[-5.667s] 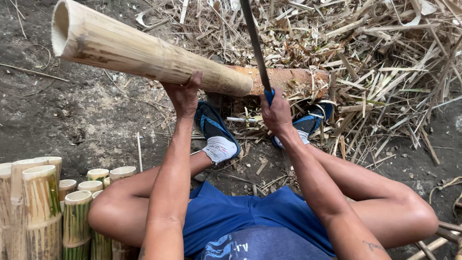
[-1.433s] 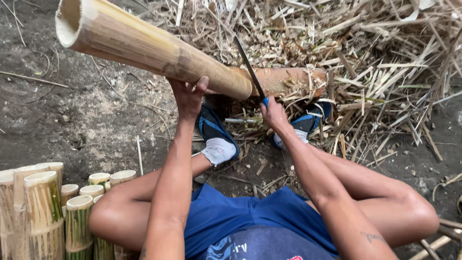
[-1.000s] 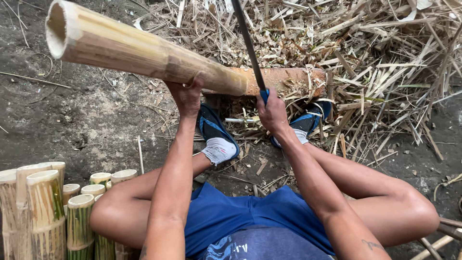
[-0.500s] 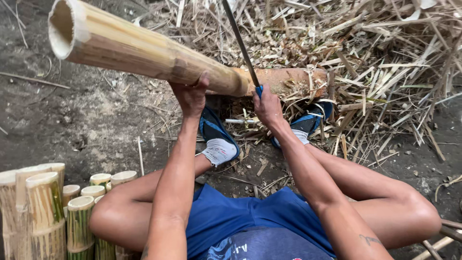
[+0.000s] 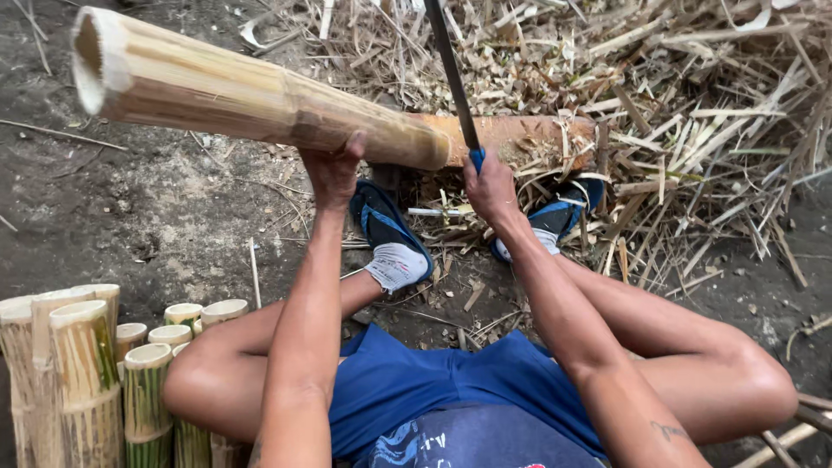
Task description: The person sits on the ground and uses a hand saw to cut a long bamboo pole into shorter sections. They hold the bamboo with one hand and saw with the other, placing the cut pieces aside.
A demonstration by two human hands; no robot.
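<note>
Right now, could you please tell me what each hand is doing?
Left hand: closed around the underside of the bamboo pole, holding it up.
Right hand: shut on the blue handle of the long blade.

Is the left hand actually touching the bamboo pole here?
Touching. The head view shows the left hand pressed up against the underside of the bamboo pole, fingers curled on it, no gap between them.

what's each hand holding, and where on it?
Left hand grips the bamboo pole from below, near mid-length. Right hand holds the knife by its blue handle, blade up.
</note>
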